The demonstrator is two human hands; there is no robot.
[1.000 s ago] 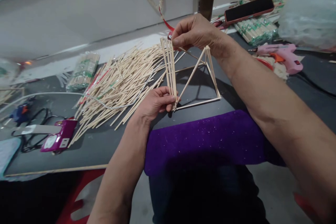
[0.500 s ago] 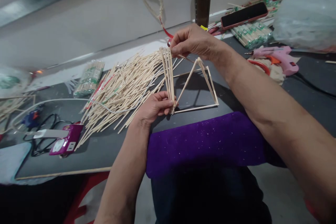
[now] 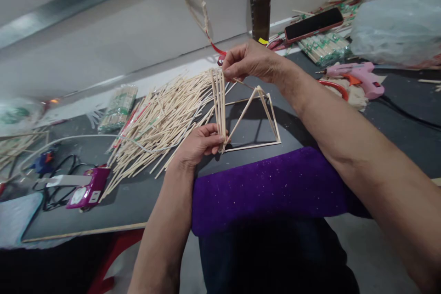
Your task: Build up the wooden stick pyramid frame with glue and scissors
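A frame of thin wooden sticks (image 3: 252, 147) stands on the dark table, with slanted sticks meeting in a peak at its right part. At its left end several sticks rise close together. My left hand (image 3: 206, 140) is closed, pinching the foot of these upright sticks between thumb and fingers. Up at their top, my right hand (image 3: 241, 62) is closed with its fingertips pressed on the stick frame; exactly which stick it pinches is partly hidden. A big pile of loose wooden sticks (image 3: 165, 115) lies just left of the frame.
A pink glue gun (image 3: 356, 76) rests at the right, with a phone (image 3: 313, 24) on packed sticks and a dark bottle (image 3: 261, 14) behind. Purple cloth (image 3: 268, 188) covers the front edge. At left are a magenta device (image 3: 89, 187) and a stick pack (image 3: 119, 108).
The whole view has shifted slightly, so the things at the back appear lower and a little further left. Both hands keep their grip on the stick frame.
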